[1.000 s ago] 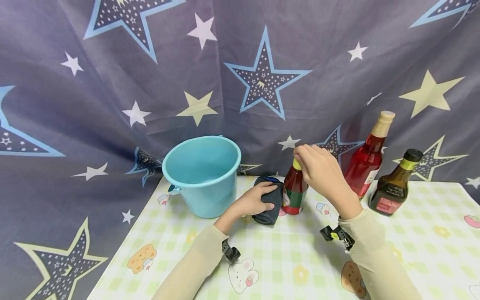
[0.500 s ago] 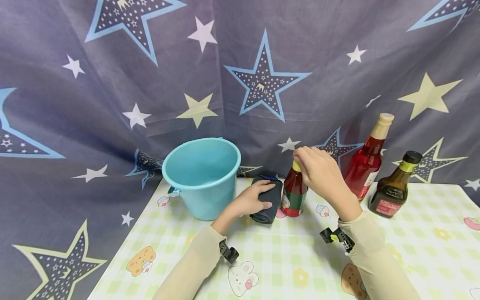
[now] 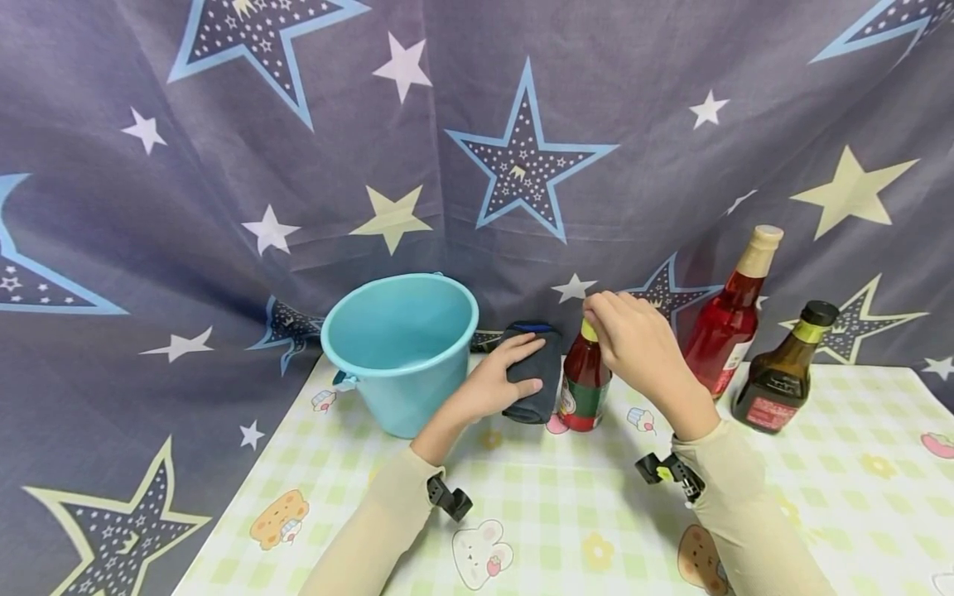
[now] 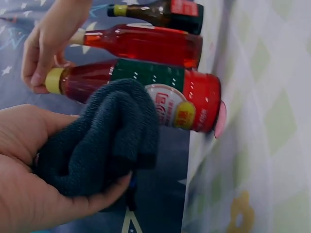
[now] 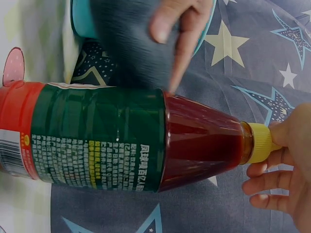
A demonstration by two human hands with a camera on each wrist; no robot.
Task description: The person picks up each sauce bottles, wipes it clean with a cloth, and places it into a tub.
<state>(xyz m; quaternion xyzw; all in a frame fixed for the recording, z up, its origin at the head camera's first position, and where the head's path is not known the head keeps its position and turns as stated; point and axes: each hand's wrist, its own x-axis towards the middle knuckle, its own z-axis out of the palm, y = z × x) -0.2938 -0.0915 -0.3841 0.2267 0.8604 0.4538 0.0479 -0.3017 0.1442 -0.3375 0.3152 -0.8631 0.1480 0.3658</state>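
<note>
A small red sauce bottle [image 3: 584, 389] with a green label and yellow cap stands on the checked tablecloth [image 3: 566, 505]. My right hand [image 3: 629, 335] pinches its yellow cap [image 5: 262, 143] from above. My left hand [image 3: 495, 382] grips a folded dark grey cloth [image 3: 535, 377] lifted off the table, held against the bottle's left side. In the left wrist view the cloth [image 4: 104, 138] sits bunched in my palm, right beside the bottle [image 4: 160, 94]. The right wrist view has the bottle [image 5: 121, 141] filling the frame, with the cloth [image 5: 129, 43] behind it.
A light blue bucket [image 3: 402, 348] stands left of the cloth. A tall red bottle [image 3: 734, 310] and a squat dark bottle [image 3: 782, 368] stand at the back right. A star-patterned curtain [image 3: 447, 141] hangs close behind the table.
My left hand has lifted the cloth off the table and brought it up against the bottle's side. My right hand stays on the cap.
</note>
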